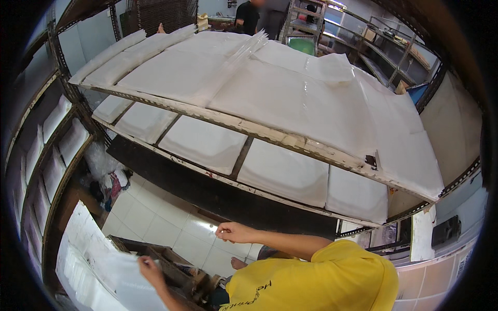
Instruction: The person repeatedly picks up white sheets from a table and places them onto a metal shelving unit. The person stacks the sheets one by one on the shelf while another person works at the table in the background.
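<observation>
My left hand (149,269) is at the lower left, gripping the upper edge of a white sheet (127,285). That sheet lies on a row of stacked white sheets (83,243) slanting along the lower left. My right hand (233,231) is raised over the tiled floor, apart from the sheets, with its fingers pinched together. I see nothing between them. My yellow shirt (332,282) fills the lower right, and a bare foot (239,263) shows below my right forearm.
A long metal rack (290,139) crosses the view, its shelves covered with flat white packs (202,142). More racks with white packs line the left wall (57,150). A wooden frame (174,262) and crumpled bags (111,181) sit on the white tiles. Two people stand far back (259,15).
</observation>
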`<state>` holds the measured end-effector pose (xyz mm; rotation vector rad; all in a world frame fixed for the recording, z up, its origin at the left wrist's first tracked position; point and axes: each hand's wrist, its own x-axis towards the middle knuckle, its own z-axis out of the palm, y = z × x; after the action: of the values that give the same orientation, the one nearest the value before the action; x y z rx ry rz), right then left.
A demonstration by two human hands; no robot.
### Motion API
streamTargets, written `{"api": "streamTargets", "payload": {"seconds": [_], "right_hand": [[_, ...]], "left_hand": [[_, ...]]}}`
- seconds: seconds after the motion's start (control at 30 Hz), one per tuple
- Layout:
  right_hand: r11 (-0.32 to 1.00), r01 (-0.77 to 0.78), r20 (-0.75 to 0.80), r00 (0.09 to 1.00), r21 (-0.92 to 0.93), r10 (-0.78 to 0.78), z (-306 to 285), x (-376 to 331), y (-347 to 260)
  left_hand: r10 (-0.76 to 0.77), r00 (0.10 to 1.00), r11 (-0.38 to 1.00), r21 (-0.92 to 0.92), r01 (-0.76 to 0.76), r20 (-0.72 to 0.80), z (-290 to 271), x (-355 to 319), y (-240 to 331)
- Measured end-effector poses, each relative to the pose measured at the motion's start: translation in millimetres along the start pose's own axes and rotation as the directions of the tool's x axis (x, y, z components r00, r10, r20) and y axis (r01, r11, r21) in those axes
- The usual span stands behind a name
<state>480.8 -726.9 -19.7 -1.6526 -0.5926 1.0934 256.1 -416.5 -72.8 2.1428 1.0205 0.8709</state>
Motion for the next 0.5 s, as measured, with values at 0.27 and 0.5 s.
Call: {"api": "streamTargets", "payload": {"seconds": [0.27, 0.5], "right_hand": [[0.994, 0.110, 0.152, 0.982, 0.006, -0.110, 21.5, 5.4, -5.5], [0.929, 0.256, 0.206, 0.957, -0.267, -0.204, 2.2, -15.7, 14.8]], "left_hand": [[0.190, 0.843, 0.970, -0.231, -0.081, 0.503, 59.7, -126.7, 169.8], [0.303, 0.745, 0.953, -0.203, -0.225, 0.595, 61.1, -171.5, 211.2]]}}
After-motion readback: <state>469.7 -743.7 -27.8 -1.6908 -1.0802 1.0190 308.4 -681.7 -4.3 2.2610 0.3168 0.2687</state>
